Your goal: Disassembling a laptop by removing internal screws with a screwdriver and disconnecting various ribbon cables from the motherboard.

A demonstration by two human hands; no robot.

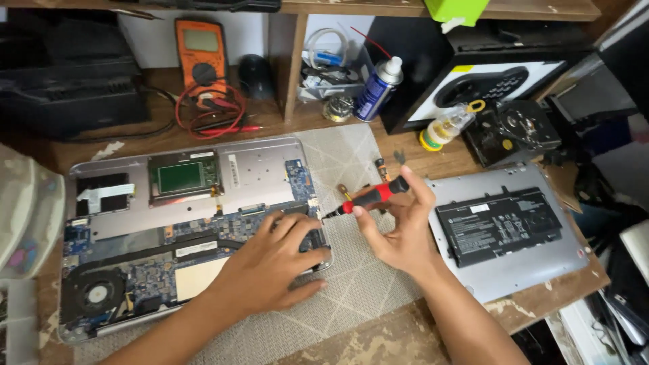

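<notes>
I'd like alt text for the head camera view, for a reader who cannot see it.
A person's right hand holds a red-and-black screwdriver at the corner of an opened laptop, while the left hand presses on its exposed circuit board. A removed bottom cover with a black battery lies to the right, and an orange multimeter stands behind.

One head-worn camera is looking steeply down from above and in front of the workbench (378,338), facing toward the back shelf (405,8). It is sitting close, taking in the opened laptop (182,223) at left and the removed bottom cover (514,270) at right.
</notes>
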